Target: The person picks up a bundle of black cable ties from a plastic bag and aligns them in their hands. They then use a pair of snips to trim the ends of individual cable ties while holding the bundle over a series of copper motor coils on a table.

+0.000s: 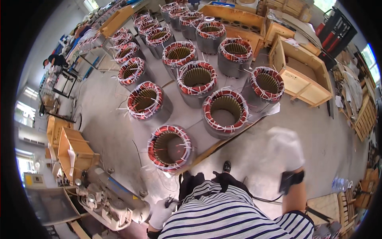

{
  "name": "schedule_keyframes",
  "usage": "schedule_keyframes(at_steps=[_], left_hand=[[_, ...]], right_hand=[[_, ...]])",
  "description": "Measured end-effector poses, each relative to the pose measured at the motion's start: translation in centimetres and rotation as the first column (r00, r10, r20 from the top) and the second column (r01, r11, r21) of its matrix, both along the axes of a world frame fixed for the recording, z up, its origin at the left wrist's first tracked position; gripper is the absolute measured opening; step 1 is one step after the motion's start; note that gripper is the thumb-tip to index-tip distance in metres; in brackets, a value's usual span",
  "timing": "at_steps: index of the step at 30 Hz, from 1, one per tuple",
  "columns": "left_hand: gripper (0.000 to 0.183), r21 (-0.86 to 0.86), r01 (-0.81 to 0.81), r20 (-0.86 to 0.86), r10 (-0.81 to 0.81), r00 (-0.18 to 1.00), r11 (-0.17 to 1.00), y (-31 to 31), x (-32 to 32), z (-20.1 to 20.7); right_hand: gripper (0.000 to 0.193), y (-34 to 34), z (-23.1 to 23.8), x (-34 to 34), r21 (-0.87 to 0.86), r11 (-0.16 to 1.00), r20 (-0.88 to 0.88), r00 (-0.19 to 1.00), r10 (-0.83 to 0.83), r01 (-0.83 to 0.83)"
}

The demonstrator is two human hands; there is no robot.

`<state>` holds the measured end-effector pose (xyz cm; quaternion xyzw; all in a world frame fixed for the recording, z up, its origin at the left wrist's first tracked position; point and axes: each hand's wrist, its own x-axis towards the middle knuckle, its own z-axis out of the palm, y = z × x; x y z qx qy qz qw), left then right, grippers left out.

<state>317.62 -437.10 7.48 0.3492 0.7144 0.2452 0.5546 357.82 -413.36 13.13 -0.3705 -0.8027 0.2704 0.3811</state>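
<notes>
My left hand (161, 214), in a white glove, is low beside my striped shirt, its fingers closed round a small dark thing (171, 202) too unclear to name. My right hand (285, 148), also white-gloved with a black band at the wrist, is raised off to the right of the table, apart from everything; motion smears its fingers. Closest to me stands a motor stator (159, 145) with red windings laced in white cord. Another stator (225, 105) is at the table's near right edge, and a third (266, 83) lies just beyond it.
Several more stators (197, 77) stand in rows on the grey table (193, 129). An open wooden crate (306, 85) is at the right. To the left are wooden boxes (75, 149) and an air compressor (115, 195). A person (57, 59) bends at the far left.
</notes>
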Motion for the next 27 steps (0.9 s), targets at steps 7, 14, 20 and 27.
schedule_keyframes(at_steps=[7,14,20,27], left_hand=[[0.015,0.047,0.096,0.084,-0.100,0.991,0.994,3.6,8.0,2.8],[0.015,0.156,0.381,0.028,-0.390,0.920,0.911,10.2,12.3,5.1],[0.014,0.273,0.362,-0.124,-0.341,0.932,0.891,16.1,15.1,4.6],[0.016,0.242,0.079,0.112,-0.108,0.988,0.967,22.3,19.1,6.5]], right_hand=[[0.026,1.1,-3.1,-8.7,-0.127,0.894,-0.121,0.888,-0.444,0.430],[0.017,1.6,-4.7,-6.0,0.043,0.976,-0.195,0.960,-0.200,0.212],[0.018,0.2,-6.6,-3.8,-0.274,0.943,-0.398,0.871,-0.289,0.188],[0.020,-0.5,-5.6,-3.5,-0.096,0.990,-0.329,0.935,-0.133,0.107]])
